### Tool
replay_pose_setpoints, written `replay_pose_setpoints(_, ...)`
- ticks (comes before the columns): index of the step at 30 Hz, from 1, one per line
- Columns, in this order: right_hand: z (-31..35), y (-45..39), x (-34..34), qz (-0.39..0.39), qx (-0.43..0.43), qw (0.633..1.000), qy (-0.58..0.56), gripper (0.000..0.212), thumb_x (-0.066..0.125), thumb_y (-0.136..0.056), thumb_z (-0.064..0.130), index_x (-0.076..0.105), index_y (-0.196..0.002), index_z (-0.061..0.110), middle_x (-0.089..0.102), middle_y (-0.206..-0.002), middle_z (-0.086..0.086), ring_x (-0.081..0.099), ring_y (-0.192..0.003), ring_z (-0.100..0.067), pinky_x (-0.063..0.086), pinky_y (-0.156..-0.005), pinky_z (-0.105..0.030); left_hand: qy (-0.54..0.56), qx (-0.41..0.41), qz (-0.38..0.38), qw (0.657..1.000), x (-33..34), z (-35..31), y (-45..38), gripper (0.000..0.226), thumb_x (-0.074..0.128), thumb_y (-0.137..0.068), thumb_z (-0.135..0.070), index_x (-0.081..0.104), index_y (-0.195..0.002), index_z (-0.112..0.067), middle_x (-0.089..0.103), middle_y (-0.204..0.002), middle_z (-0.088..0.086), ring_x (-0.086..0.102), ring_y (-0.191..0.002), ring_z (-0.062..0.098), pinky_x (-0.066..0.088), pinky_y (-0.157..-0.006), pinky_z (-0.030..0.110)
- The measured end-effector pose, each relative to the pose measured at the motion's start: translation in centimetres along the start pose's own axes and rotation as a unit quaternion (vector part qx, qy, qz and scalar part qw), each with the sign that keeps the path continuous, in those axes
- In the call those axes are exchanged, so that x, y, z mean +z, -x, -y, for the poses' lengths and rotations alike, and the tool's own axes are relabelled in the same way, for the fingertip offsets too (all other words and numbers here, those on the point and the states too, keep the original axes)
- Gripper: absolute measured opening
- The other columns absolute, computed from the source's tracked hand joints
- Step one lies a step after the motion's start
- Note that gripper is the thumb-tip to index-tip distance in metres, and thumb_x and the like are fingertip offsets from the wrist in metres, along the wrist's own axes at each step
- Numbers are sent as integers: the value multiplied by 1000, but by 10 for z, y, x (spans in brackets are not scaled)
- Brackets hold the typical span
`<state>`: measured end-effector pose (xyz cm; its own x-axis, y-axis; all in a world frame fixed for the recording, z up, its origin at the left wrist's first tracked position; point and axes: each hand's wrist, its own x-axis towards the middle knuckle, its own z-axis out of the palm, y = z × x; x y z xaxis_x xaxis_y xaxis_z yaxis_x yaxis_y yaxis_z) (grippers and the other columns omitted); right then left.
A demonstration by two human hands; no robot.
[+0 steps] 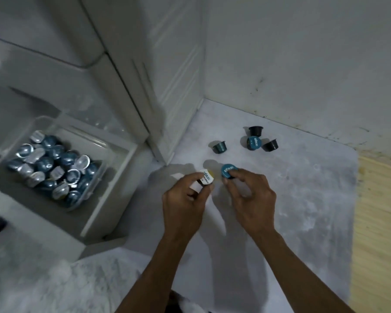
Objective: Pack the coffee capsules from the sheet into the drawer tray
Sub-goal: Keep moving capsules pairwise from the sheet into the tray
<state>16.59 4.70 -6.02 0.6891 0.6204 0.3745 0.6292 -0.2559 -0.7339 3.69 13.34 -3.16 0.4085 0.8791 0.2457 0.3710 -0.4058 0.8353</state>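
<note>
Your left hand has its grip closed around a white-topped capsule, pinched between thumb and fingers just left of the frame centre. Your right hand holds a teal-topped capsule at its fingertips, the printed lid facing the camera; the two capsules are near each other but do not touch. Both hands are above the pale sheet that fills the lower right of the frame. Further up the sheet lies one teal capsule alone, and to its right a group of three capsules close together. In the left of the frame, the open drawer carries a clear tray crowded with many capsules, blue and silver.
</note>
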Motion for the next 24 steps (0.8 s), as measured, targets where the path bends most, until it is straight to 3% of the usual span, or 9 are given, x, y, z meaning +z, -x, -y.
replay_pose_setpoints(3,39,8,-22,-15,6,1000,-12,27,79,-78,18,72,-104,14,69,-103,8,64,-88,-12,49,-80,-14,43,-41,46,997,-37,-37,5,24,78,-82,-24,71,-104,-31,70,-98,-23,66,-80,-4,48,-71,6)
replay_pose_setpoints(6,92,13,-34,-20,5,1000,-19,35,82,-73,15,70,-107,16,65,-98,9,63,-82,-12,52,-69,-23,61,19,63,996,-93,-65,3,26,76,-82,-25,69,-106,-32,64,-99,-32,65,-75,-5,47,-66,4)
replay_pose_setpoints(9,149,14,-33,-25,2,998,-50,34,82,-74,21,72,-106,16,69,-95,5,64,-79,-12,51,-59,-24,26,76,47,996,-160,-75,-11,25,80,-79,-24,73,-103,-24,67,-90,-23,61,-64,-8,42,-62,1)
replay_pose_setpoints(13,230,13,-9,-16,2,996,-91,28,80,-77,27,73,-103,19,71,-93,6,64,-80,-7,47,-62,-17,-9,83,21,996,-259,-58,-43,21,83,-76,-23,74,-95,-22,62,-73,-29,63,-61,-5,43,-57,4)
replay_pose_setpoints(17,298,22,33,-4,23,993,-118,20,79,-79,28,73,-99,26,71,-88,8,64,-79,-8,46,-62,-16,-34,68,26,997,-347,-23,-73,17,83,-76,-24,73,-90,-24,64,-63,-20,64,-65,-5,41,-58,2)
replay_pose_setpoints(21,347,41,71,4,36,992,-121,17,79,-79,28,74,-95,27,70,-84,15,62,-64,-4,43,-52,-14,-47,50,46,997,-411,11,-85,17,86,-70,-17,74,-83,-18,53,-51,-27,58,-54,-13,38,-54,0)
replay_pose_setpoints(24,365,49,92,20,54,991,-118,17,79,-79,30,74,-95,28,69,-80,16,58,-54,-2,44,-53,-14,-58,43,68,995,-439,36,-97,17,87,-69,-14,75,-81,-15,51,-48,-30,58,-54,-15,38,-52,0)
